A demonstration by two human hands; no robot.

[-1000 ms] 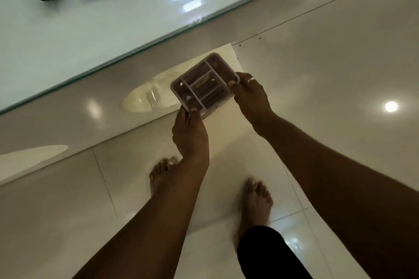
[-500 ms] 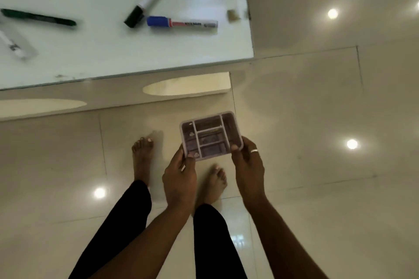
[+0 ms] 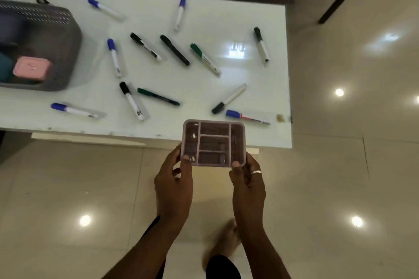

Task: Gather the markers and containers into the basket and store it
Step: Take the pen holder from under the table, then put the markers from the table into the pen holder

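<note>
Hands first, from the head camera: the left hand (image 3: 174, 188) and the right hand (image 3: 248, 188) hold a small lilac divided tray (image 3: 214, 142) between them, one at each near corner. Each thumb lies on top of the tray's near rim and the other fingers curl round the side and underneath. A ring (image 3: 255, 172) sits on one finger of the right hand. The tray is roughly level, its compartments facing up. Its far half hangs over the near edge of the white glossy table (image 3: 260, 88) and its near half over the tiled floor (image 3: 328, 188).

Markers lie scattered singly across the tabletop. Nearest the tray are a blue-capped marker (image 3: 247, 117), just beyond its far right corner, and a black-capped marker (image 3: 229, 98) lying aslant behind that one. A thin green marker (image 3: 158, 96) lies further left.

At the table's left end stands a grey perforated basket (image 3: 56, 52), cut off by the frame edge, with a pink container (image 3: 31, 68) inside it. What else it holds I cannot tell.

Below the wrists a bare foot (image 3: 224, 242) shows on the floor, blurred.
</note>
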